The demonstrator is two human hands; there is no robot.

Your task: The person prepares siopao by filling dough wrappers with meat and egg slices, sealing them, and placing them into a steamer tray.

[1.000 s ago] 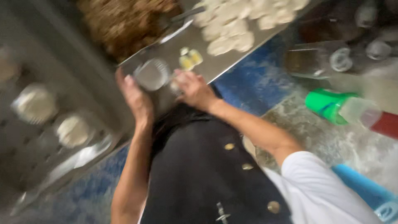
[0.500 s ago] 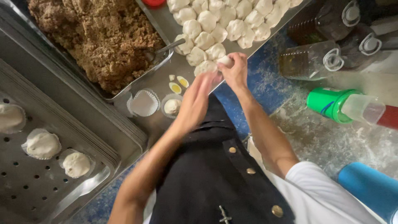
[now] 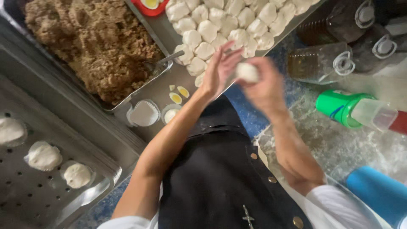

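My right hand [image 3: 265, 87] holds a small white dough ball [image 3: 247, 71] up in front of me. My left hand [image 3: 220, 68] is beside it with fingers spread, its palm close to the ball. Just beyond both hands lies a metal tray [image 3: 165, 32] packed with several white dough pieces [image 3: 220, 25]. To the left a tray of brown minced filling [image 3: 91, 46] has a spoon [image 3: 163, 59] resting in it. Egg slices [image 3: 178, 94] and paper cups [image 3: 144, 113] sit on the metal surface below my left wrist.
A perforated steamer tray [image 3: 38, 191] at the lower left carries three filled buns [image 3: 44, 156]. Plastic bottles [image 3: 322, 61] lie at the right, with a green-capped container [image 3: 345, 108] and a blue object [image 3: 377, 191] below them. A red dish [image 3: 150, 6] sits at the top.
Both hands have lifted off the dough tray and come toward me. The right hand now holds a dough ball picked from the tray, and the left hand has opened beside it.
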